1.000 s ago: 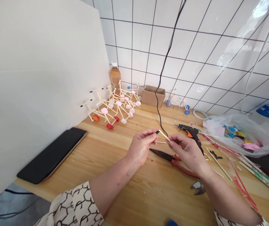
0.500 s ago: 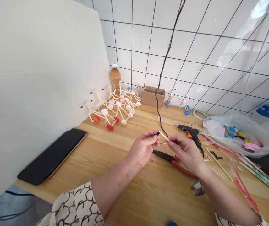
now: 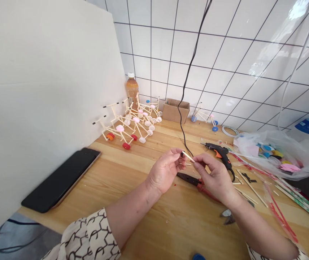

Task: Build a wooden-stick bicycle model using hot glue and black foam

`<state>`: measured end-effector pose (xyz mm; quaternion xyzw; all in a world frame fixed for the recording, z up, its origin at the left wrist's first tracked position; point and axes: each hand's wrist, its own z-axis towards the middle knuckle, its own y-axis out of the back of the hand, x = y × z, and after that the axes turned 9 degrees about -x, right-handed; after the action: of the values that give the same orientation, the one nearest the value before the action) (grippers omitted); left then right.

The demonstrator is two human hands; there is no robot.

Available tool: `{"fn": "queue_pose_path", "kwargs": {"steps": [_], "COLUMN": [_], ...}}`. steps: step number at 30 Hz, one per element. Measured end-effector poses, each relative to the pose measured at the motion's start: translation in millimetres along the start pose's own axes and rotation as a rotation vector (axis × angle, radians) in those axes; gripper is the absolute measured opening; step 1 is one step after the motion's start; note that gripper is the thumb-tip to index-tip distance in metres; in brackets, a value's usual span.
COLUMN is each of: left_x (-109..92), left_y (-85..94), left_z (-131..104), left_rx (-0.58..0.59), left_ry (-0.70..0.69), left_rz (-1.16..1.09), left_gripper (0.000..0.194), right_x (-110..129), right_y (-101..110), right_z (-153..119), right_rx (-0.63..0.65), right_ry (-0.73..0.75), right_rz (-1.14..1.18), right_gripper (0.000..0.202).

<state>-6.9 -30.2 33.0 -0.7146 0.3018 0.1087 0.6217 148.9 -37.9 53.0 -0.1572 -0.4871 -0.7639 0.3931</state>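
Observation:
A short pale wooden stick (image 3: pixel 188 156) with a small black piece (image 3: pixel 182 154) at its left end is held above the table. My right hand (image 3: pixel 212 175) pinches the stick's right end between thumb and fingers. At the black piece, my left hand (image 3: pixel 165 169) has its fingers curled, with the fingertips against that end. Beneath my hands lie pliers (image 3: pixel 188 178) with red handles, partly hidden by my right hand. Behind and to the right rests a black glue gun (image 3: pixel 222 153) with an orange trigger.
Several stick frames with bottle-cap wheels (image 3: pixel 126 146) stand at the back left by a bottle (image 3: pixel 133 88). Also on the table (image 3: pixel 149 231) are a phone (image 3: pixel 62 180), a cardboard box (image 3: pixel 175 111), a bag of caps (image 3: pixel 279 153) and loose sticks (image 3: pixel 252 187).
The fingers of my left hand have loosened and shifted slightly around the black end. My right hand still pinches the stick, almost unmoved.

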Motion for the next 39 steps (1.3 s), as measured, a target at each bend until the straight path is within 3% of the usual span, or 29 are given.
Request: {"fn": "queue_pose_path", "kwargs": {"steps": [10,18,27,39], "left_x": [1.9,0.9,-4.2,-4.6], "left_y": [1.8,0.3,3.4,3.6], "left_z": [3.9,6.8,11.7,11.2], "left_rx": [-0.083,-0.111,-0.15,-0.19], "left_ry": [-0.042,-0.17,-0.197,-0.286], "left_rz": [0.019,0.134,0.2,0.404], "left_gripper": [0.019,0.014,0.008,0.015], "right_x": [-2.3,-7.2,-8.9,-10.6], "right_y": [-3.6,-2.4,1.1,2.5], "right_z": [-3.1,-3.3,-1.1,-0.5], "right_rx": [-0.12,-0.144,-0.162,-0.177], "right_ry": [0.336,0.462,0.485,0.475], "right_rz": [-0.179,-0.316,-0.392,-0.402], "right_gripper": [0.011,0.012,0.014,0.014]}}
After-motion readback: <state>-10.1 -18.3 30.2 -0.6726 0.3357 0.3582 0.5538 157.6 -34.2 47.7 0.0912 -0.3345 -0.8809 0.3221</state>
